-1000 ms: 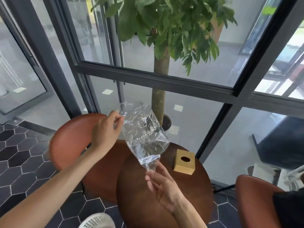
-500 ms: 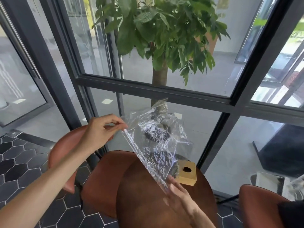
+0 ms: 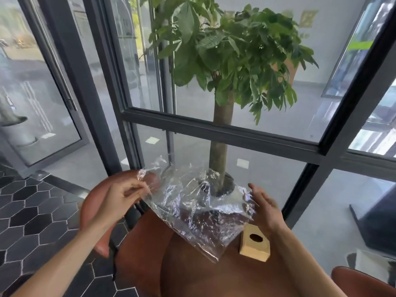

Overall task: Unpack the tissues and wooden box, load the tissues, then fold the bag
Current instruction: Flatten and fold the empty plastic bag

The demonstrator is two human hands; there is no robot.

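Here the bag [image 3: 199, 209] (clear, crinkled) spans between left hand [image 3: 120, 200] and right hand [image 3: 264, 207].

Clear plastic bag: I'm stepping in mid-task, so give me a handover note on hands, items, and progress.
Left hand: pinching the clear plastic bag's left edge.
Right hand: open, palm against the bag's right edge; grip unclear.
Bag: empty, spread in the air above the round wooden table.
Wooden tissue box: on the table, unpacked. Tissues not visible.
Left: fold the bag.

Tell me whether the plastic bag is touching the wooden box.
Cannot tell. In the head view the plastic bag hangs from the left hand, its lower corner overlapping the wooden box without showing contact.
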